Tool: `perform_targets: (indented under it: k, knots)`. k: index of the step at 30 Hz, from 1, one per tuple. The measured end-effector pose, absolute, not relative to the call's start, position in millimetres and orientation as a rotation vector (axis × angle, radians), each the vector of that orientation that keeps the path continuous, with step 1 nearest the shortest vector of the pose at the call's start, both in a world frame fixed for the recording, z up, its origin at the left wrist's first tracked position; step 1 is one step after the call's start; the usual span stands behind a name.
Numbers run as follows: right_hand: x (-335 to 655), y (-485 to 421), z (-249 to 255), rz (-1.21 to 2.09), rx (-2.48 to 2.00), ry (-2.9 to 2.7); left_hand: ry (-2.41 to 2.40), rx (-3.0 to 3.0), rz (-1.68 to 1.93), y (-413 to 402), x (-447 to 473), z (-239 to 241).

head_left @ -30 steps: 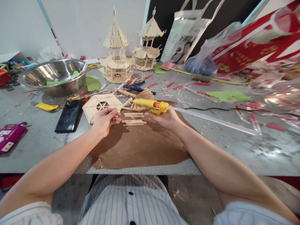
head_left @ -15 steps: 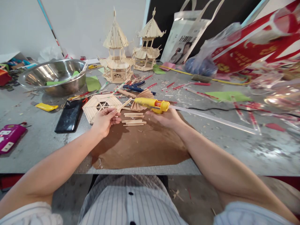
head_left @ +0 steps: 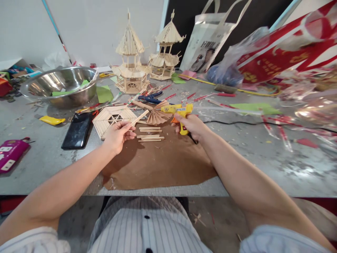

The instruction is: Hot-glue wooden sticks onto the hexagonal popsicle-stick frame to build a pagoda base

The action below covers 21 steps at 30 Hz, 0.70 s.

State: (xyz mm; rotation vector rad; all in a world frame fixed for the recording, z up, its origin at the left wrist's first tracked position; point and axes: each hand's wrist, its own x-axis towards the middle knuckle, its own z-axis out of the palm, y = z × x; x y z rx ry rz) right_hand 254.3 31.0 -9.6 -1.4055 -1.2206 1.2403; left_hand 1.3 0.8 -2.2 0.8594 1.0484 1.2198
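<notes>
My left hand (head_left: 119,135) pinches a few pale wooden sticks (head_left: 140,117) that point up and to the right. In my right hand (head_left: 193,125) is a yellow glue gun (head_left: 182,111), its nozzle facing left and a clear glue stick (head_left: 231,110) jutting from its back. Between the hands, short wooden sticks (head_left: 150,138) lie in two small groups on a brown sheet (head_left: 163,165). A hexagonal stick panel (head_left: 101,123) rests just behind my left hand. Past the nozzle sits a folded brown paper fan (head_left: 158,116).
Two stick pagodas (head_left: 131,73) stand at the back, beside a steel bowl (head_left: 79,95). To the left lie a black phone (head_left: 76,130), a yellow cutter (head_left: 52,120) and a purple power strip (head_left: 13,154). Blue pliers (head_left: 151,97) lie behind the fan. A black cord (head_left: 237,123) runs right.
My right hand has turned the glue gun upright, with its handle now showing, and shifted it slightly right and away from the sticks. My left hand stays nearly still with its sticks.
</notes>
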Motion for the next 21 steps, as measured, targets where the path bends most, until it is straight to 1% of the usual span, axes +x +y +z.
perform_targets:
  k: [3, 5, 7, 11, 13, 17, 19, 21]
  knots:
    - [256.9, 32.7, -11.6, 1.366, -1.466, -1.172, 1.048, 0.868, 1.213, 0.7, 0.6, -2.9]
    - [258.0, 34.3, -13.7, 1.333, -1.575, -1.201, 1.051, 0.868, 1.209, 0.7, 0.3, -3.2]
    - [259.8, 36.5, -15.7, 1.112, -1.789, -1.353, 1.055, 0.869, 1.205, 0.7, 0.3, -3.6]
    - [266.1, 40.9, -16.5, 0.407, -2.26, -1.721, 1.059, 0.875, 1.197, 0.4, 1.4, -4.1]
    - [269.1, 40.9, -15.2, 0.236, -2.355, -1.815, 1.061, 0.872, 1.193, 0.2, 1.9, -3.8]
    - [267.9, 33.5, -9.7, 0.016, -2.292, -1.914, 1.071, 0.882, 1.189, -0.2, 1.8, -3.2]
    - [261.7, 26.4, -6.7, -0.028, -2.099, -1.979, 1.078, 0.888, 1.185, -0.3, 1.7, -3.3]
    - [251.8, 18.0, -5.1, 0.007, -1.808, -2.117, 1.082, 0.895, 1.183, -0.2, 1.8, -3.7]
